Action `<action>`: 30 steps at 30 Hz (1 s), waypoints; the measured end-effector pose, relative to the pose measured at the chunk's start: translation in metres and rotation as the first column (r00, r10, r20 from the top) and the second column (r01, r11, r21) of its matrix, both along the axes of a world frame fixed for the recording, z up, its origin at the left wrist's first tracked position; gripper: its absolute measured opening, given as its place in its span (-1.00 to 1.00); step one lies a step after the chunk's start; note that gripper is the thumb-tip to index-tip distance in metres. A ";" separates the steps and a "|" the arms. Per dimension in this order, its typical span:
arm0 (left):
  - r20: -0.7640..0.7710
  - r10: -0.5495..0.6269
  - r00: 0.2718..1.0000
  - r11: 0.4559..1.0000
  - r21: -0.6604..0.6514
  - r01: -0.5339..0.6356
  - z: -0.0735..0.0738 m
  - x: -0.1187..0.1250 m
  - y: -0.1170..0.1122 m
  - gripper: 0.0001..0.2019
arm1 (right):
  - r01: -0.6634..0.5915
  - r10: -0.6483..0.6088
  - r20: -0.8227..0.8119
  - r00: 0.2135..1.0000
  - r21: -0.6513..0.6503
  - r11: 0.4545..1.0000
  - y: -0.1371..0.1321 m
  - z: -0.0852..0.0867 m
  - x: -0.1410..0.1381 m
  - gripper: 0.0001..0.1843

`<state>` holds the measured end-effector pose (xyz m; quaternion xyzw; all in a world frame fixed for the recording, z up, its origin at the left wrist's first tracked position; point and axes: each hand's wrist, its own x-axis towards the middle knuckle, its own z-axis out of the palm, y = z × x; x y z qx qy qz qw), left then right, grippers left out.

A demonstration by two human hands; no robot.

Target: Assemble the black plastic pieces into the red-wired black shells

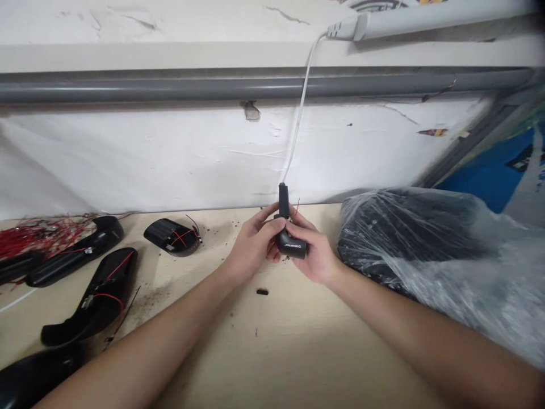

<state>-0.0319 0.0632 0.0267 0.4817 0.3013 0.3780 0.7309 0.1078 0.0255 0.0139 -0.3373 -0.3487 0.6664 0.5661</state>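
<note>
My left hand (252,245) and my right hand (310,254) meet above the wooden tabletop (298,346), both gripping a black plastic handle-shaped device (291,245). Its upper stem (283,201) rises between my fingers, and a thin red wire shows just beside it. A white cable (299,116) runs from that stem up the wall to a white plug (343,27). A small black piece (262,292) lies on the table below my hands.
Black plastic shells with red wires (100,292) lie at the table's left, with a tangle of red wires (38,238) behind them. A clear plastic bag of black items (409,238) sits to the right. A grey pipe (255,86) runs along the white wall.
</note>
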 end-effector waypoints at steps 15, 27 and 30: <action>-0.025 0.045 0.999 0.995 -0.089 -0.047 -0.004 -0.001 0.008 -0.66 | 0.010 -0.010 0.006 1.000 -0.035 0.999 0.001 0.001 -0.002 -0.05; -0.055 0.022 0.998 0.997 0.073 -0.018 -0.006 -0.005 0.010 -0.42 | -0.064 0.064 -0.013 0.998 0.002 0.998 0.001 0.005 0.003 -0.17; -0.085 0.036 0.996 0.994 0.108 -0.027 -0.004 -0.005 0.008 -0.45 | -0.062 0.061 -0.036 0.997 -0.018 0.998 0.000 0.005 0.004 -0.15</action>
